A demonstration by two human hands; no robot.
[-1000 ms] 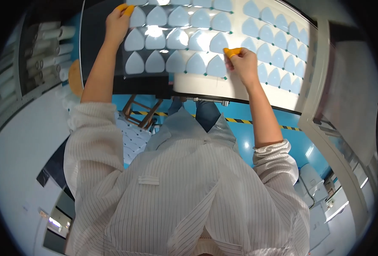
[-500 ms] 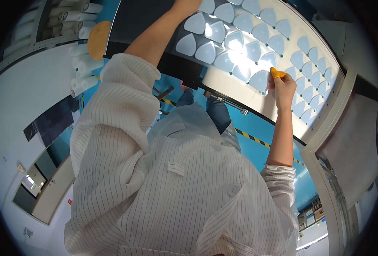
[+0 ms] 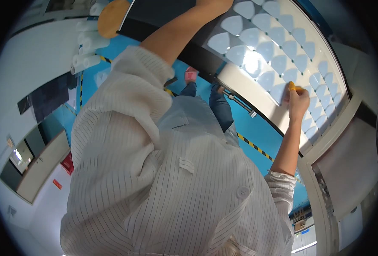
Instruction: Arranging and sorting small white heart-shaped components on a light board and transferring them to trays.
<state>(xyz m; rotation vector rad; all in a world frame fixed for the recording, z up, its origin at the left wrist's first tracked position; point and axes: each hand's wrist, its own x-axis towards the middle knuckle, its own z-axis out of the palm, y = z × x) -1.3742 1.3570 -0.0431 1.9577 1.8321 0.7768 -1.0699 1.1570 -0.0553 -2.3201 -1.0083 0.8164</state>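
Rows of pale blue, rounded-triangular pieces with small dark green tips lie on a cream-white work surface. My right hand is at the near edge of these rows, thumb and fingers pinched together low over the surface. Yellow finger covers sit on its fingertips. Whatever is in the pinch, if anything, is too small to make out. At the top edge, my left hand reaches over the far part of the black section, beside the pieces. Its fingers are cut off by the frame.
A pale machine frame crosses the surface at the right. A metal rod runs along the near edge. White rolls and a round tan disc stand at the left. Yellow-black tape marks the blue floor.
The view has shifted, so the surface and both hands appear farther right. The blue pieces now lie farther right relative to the black section. My right hand keeps its pinch.
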